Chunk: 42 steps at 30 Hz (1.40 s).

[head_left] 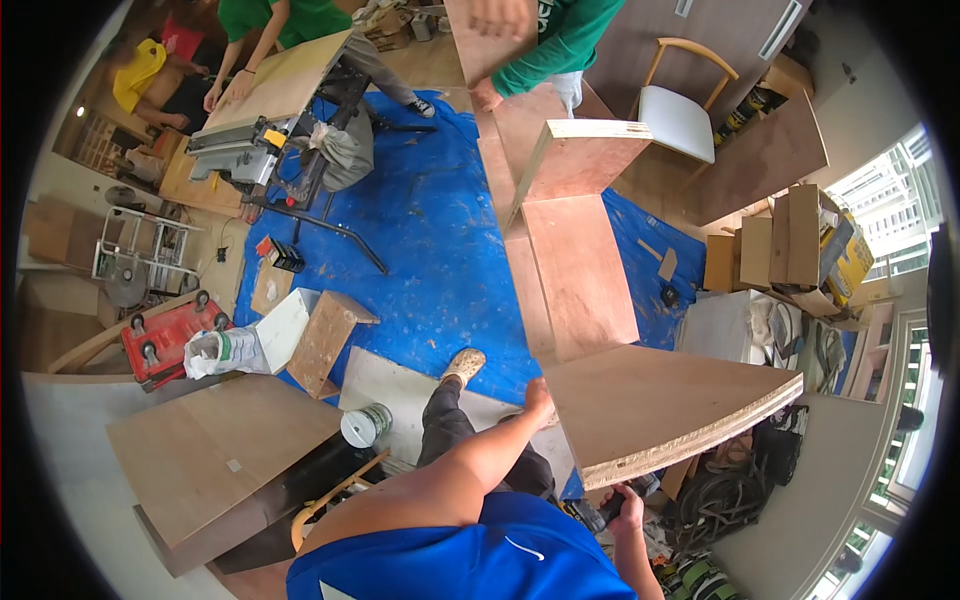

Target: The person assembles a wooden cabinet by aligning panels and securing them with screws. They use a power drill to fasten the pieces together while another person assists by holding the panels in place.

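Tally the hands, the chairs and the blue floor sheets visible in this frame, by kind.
Hands: 5, the wearer's left hand and right hand, plus three co-worker hands
Chairs: 1, wooden chair
Blue floor sheets: 1, blue tarp
Total: 7

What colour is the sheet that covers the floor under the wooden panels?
The sheet is bright blue, dusted with pale sawdust; the head view shows it best.
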Tool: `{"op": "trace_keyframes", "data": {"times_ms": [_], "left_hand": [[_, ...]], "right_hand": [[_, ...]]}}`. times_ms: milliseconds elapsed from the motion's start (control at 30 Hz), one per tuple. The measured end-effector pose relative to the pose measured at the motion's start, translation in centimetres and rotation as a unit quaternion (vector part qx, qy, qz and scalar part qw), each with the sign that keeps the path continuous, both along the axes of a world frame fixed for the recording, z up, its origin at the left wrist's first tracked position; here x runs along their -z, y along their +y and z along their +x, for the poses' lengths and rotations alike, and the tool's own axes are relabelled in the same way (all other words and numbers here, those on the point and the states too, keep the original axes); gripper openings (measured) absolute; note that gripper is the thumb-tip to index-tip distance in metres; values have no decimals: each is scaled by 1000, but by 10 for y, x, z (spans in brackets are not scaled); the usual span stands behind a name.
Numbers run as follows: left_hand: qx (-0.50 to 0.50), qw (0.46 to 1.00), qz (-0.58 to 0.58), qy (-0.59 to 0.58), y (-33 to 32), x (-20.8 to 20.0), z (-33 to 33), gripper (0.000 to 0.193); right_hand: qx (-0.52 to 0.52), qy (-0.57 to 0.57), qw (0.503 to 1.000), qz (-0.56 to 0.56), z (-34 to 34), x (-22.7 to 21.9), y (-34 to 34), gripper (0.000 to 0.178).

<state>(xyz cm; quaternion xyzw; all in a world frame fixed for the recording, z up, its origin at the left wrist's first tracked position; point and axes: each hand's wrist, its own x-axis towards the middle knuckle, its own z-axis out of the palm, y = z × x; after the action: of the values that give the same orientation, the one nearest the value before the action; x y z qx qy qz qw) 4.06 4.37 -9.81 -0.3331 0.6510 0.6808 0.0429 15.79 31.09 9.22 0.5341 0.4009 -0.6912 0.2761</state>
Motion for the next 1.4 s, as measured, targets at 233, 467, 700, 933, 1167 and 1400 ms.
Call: {"op": "trace_keyframes", "data": {"times_ms": [233, 467, 700, 933, 1167, 1400], "left_hand": [[-151, 987, 31, -54, 11, -41, -10, 19], [-45, 993, 104, -14, 21, -3, 33, 27], [383, 913, 0, -138, -75, -74, 71, 23], [353, 912, -70, -198, -265, -150, 90, 26], [195, 943, 30, -270, -391, -209, 159, 16], [245, 930, 46, -269, -504, -184, 194, 14]], "right_hand": [[-33, 15, 999, 12, -14, -7, 1, 10], [-25, -6, 999, 28, -3, -14, 8, 12], [-39, 13, 999, 17, -19, -14, 11, 10], [-231, 153, 942, 191, -39, -5, 10, 26], [-565, 255, 694, 366, 22, 52, 16, 34], [-611, 176, 653, 412, 43, 28, -130, 39]]}}
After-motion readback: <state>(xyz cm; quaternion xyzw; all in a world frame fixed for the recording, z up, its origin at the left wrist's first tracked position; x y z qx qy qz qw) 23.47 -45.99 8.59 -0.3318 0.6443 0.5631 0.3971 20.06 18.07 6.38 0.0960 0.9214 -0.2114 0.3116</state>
